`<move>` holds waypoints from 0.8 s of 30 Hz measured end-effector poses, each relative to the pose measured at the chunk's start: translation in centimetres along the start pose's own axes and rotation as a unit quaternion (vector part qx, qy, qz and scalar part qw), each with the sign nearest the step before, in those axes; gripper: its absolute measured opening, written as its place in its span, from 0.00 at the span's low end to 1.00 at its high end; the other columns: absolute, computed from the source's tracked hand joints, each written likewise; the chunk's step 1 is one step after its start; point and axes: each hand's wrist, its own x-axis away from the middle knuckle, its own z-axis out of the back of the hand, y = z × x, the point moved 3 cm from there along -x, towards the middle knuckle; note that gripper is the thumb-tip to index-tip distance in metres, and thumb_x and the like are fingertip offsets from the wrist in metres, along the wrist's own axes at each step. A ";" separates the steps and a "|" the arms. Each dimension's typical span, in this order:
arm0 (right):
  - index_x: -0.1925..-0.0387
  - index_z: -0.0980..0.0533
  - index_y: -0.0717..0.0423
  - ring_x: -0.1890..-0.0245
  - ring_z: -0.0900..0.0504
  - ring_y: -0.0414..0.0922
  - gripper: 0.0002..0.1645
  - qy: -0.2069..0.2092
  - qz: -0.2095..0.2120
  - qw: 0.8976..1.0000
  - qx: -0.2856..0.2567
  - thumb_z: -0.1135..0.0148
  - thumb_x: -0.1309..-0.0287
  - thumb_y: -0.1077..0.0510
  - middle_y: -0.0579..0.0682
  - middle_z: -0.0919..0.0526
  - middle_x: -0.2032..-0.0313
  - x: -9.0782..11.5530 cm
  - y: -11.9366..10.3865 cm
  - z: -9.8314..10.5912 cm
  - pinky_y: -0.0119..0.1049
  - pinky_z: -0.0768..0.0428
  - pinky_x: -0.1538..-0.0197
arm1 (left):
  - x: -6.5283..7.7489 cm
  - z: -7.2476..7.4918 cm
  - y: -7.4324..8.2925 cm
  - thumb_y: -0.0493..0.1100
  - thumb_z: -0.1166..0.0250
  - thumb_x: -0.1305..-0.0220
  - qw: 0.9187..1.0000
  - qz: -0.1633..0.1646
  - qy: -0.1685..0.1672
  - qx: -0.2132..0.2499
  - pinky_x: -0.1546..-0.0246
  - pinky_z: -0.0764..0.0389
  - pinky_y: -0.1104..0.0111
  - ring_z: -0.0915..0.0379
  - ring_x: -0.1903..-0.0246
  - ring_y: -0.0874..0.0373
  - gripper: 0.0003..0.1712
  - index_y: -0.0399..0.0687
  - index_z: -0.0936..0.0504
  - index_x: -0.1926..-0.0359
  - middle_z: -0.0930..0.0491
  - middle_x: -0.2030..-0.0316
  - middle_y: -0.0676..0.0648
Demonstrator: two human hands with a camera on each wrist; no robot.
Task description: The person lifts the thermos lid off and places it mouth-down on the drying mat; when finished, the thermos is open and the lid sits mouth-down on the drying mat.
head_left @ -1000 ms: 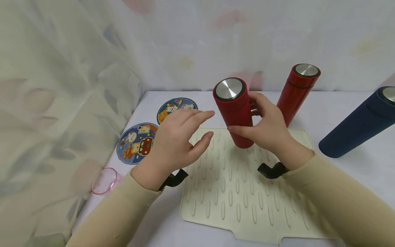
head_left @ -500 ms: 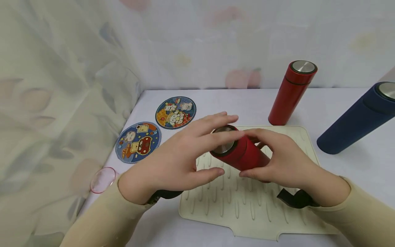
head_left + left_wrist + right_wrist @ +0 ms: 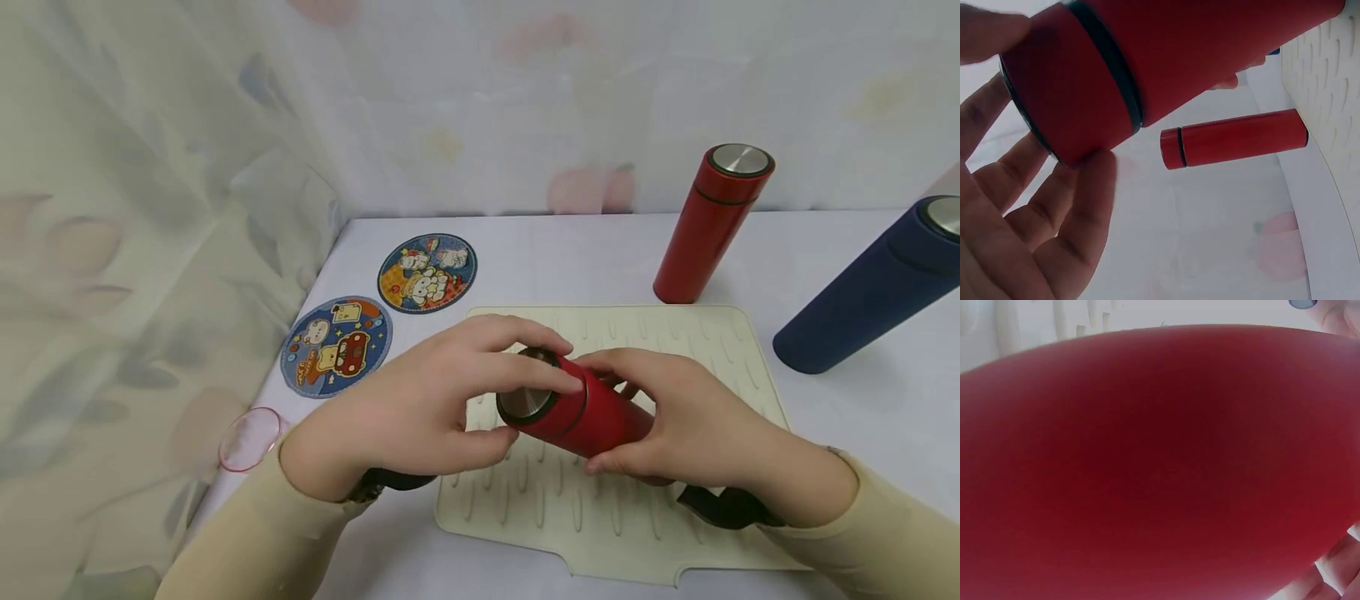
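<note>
A red thermos bottle (image 3: 609, 421) is tilted above the cream mat in the head view, its steel-topped lid (image 3: 551, 417) pointing left. My right hand (image 3: 693, 425) grips the bottle's body from the right, thumb in front and fingers behind. The left hand (image 3: 427, 392) has its fingers and thumb around the lid's end. In the left wrist view, the thumb and fingertips touch the edge of the lid (image 3: 1075, 87), above a dark ring that separates it from the body. Red body (image 3: 1166, 456) fills most of the right wrist view and hides much of the right hand.
Behind the mat (image 3: 600, 533) stands a second red thermos bottle (image 3: 701, 233). A blue bottle (image 3: 862, 287) is at the right. Two round cartoon coasters (image 3: 427, 275) and a pink ring (image 3: 251, 439) lie on the left. A patterned curtain (image 3: 487, 108) hangs behind the table.
The right hand has brought the red thermos bottle down toward me and tilted its lid leftward. My left hand has come over from the left and its fingers now meet the lid.
</note>
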 end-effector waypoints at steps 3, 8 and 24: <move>0.30 0.21 0.41 0.49 0.15 0.33 0.51 -0.003 0.000 1.000 0.016 0.06 0.56 0.43 0.31 0.14 0.43 0.1 -0.1 -0.2 0.37 0.10 0.51 | 0.0 0.1 0.0 0.43 0.20 0.38 0.999 0.035 0.014 -0.033 0.45 0.15 0.70 0.22 0.43 0.64 0.29 0.53 0.13 0.35 0.17 0.41 0.52; 0.30 0.21 0.40 0.48 0.15 0.33 0.52 -0.019 -0.007 0.999 0.045 0.07 0.56 0.40 0.31 0.14 0.43 0.1 -0.3 -0.6 0.37 0.10 0.51 | 0.1 -0.6 -0.3 0.66 0.20 0.38 0.979 0.115 0.026 -0.169 0.63 0.16 0.69 0.19 0.62 0.67 0.34 0.54 0.14 0.40 0.13 0.59 0.59; 0.30 0.21 0.42 0.49 0.14 0.35 0.53 -0.013 -0.004 0.997 0.074 0.07 0.57 0.39 0.34 0.13 0.42 0.0 0.2 -0.8 0.39 0.09 0.51 | 1.6 -0.4 -0.8 0.33 0.23 0.33 0.998 -0.005 -0.054 -0.033 0.30 0.18 0.64 0.30 0.21 0.52 0.31 0.55 0.14 0.31 0.25 0.22 0.47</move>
